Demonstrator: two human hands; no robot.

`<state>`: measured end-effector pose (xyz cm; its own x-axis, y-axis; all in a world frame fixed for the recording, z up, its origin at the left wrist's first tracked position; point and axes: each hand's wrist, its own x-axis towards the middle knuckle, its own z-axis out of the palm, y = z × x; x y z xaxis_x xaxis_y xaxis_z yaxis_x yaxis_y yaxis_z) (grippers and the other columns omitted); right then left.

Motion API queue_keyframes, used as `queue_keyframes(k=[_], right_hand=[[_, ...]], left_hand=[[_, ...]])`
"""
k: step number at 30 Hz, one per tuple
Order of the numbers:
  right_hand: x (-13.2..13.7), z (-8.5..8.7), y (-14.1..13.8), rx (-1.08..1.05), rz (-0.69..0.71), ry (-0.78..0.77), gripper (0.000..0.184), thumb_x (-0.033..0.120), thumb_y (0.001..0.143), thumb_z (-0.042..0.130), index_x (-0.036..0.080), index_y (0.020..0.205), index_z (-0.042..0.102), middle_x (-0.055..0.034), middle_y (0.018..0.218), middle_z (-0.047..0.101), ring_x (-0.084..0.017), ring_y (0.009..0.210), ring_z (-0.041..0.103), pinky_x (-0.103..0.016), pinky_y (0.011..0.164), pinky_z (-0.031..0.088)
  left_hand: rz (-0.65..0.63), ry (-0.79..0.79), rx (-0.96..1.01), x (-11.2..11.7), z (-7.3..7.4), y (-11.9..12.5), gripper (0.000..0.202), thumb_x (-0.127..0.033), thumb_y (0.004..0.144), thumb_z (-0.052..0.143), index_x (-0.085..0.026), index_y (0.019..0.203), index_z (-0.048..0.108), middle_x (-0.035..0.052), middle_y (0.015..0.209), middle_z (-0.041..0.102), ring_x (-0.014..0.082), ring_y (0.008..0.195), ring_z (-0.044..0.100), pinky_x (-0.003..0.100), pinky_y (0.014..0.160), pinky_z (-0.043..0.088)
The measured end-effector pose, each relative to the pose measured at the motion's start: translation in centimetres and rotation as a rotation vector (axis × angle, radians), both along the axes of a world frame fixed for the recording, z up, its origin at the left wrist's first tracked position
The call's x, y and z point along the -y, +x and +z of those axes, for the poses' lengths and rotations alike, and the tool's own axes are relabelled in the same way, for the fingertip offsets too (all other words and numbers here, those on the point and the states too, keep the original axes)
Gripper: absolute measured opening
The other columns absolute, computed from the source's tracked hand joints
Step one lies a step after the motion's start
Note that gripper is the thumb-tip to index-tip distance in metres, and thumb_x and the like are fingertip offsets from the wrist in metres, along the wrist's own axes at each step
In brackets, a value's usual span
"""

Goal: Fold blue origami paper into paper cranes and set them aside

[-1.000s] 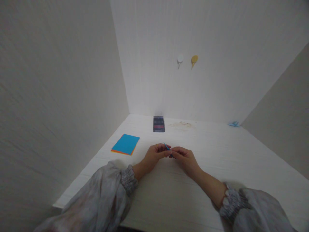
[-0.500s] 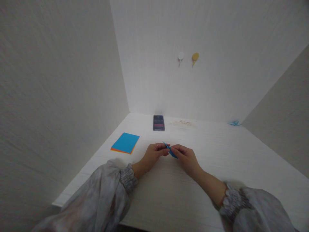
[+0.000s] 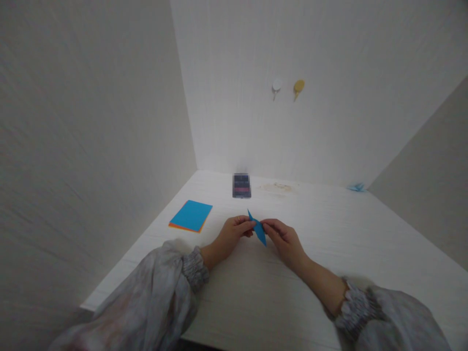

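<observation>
A small piece of folded blue paper, long and pointed at both ends, is held above the white table between my two hands. My left hand pinches its left side between thumb and fingers, and a ring shows on one finger. From the right, my right hand grips the paper's other side with thumb and forefinger close together. The fingertips cover part of the folds. Left of my left hand lies a stack of square paper, blue on top with orange edges showing beneath.
A dark, blurred-out rectangular object lies near the back wall. A folded light-blue paper piece sits in the far right corner. White and yellow hooks are fixed to the back wall. Side walls enclose the table.
The folded blue paper has turned more upright and shows more of its face between my hands. My right fingers have shifted slightly along its right edge.
</observation>
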<state>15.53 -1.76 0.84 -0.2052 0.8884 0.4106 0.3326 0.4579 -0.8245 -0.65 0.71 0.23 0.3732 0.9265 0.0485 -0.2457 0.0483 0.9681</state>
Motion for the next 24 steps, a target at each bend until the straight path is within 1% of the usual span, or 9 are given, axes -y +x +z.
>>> queue_keyframes(k=[4,7,11,16,20,24], right_hand=[[0.0,0.2,0.3,0.078,0.12,0.231,0.022,0.017,0.082,0.044,0.022,0.097,0.059,-0.006,0.093,0.059,-0.016,0.086,0.056,-0.03,0.076,0.046],[-0.2,0.1,0.5,0.14,0.156,0.325,0.026,0.012,0.079,0.046,0.024,0.099,0.059,-0.0064,0.098,0.057,-0.017,0.091,0.054,-0.031,0.078,0.046],[-0.4,-0.1,0.8,0.209,0.193,0.389,0.036,0.01,0.076,0.049,0.026,0.107,0.055,-0.006,0.102,0.055,-0.017,0.095,0.053,-0.032,0.081,0.047],[-0.4,-0.3,1.2,0.271,0.248,0.417,0.045,0.011,0.074,0.052,0.026,0.117,0.048,-0.0075,0.107,0.051,-0.017,0.099,0.051,-0.032,0.082,0.046],[-0.4,-0.4,1.2,0.287,0.252,0.437,0.044,0.012,0.075,0.053,0.026,0.117,0.048,-0.0079,0.108,0.05,-0.017,0.1,0.05,-0.031,0.083,0.047],[-0.3,-0.4,1.1,0.298,0.226,0.46,0.037,0.015,0.078,0.051,0.025,0.114,0.05,-0.0077,0.106,0.052,-0.017,0.099,0.051,-0.03,0.082,0.047]], left_hand=[[-0.01,-0.077,0.06,-0.2,-0.3,0.1,0.017,-0.027,0.066,0.061,-0.012,0.06,0.056,-0.0023,0.055,0.049,0.0077,0.053,0.044,0.021,0.054,0.033],[-0.037,-0.1,0.091,-0.2,-0.4,0.1,0.016,-0.026,0.066,0.061,-0.011,0.062,0.057,-0.0018,0.057,0.049,0.0073,0.053,0.044,0.021,0.054,0.033],[-0.045,-0.114,0.104,-0.2,-0.5,0.1,0.014,-0.025,0.066,0.061,-0.011,0.065,0.058,-0.0012,0.058,0.05,0.0073,0.054,0.044,0.021,0.054,0.033],[-0.038,-0.109,0.087,-0.3,-0.6,0.0,0.015,-0.026,0.066,0.061,-0.012,0.065,0.059,-0.0007,0.059,0.051,0.008,0.055,0.045,0.021,0.055,0.033],[-0.039,-0.111,0.095,-0.2,-0.5,0.0,0.015,-0.026,0.066,0.062,-0.012,0.067,0.059,-0.0004,0.06,0.052,0.0083,0.056,0.045,0.022,0.056,0.034],[-0.055,-0.12,0.098,0.0,-0.3,0.0,0.017,-0.028,0.066,0.063,-0.011,0.069,0.06,0.0007,0.063,0.053,0.0088,0.058,0.046,0.022,0.057,0.036]])
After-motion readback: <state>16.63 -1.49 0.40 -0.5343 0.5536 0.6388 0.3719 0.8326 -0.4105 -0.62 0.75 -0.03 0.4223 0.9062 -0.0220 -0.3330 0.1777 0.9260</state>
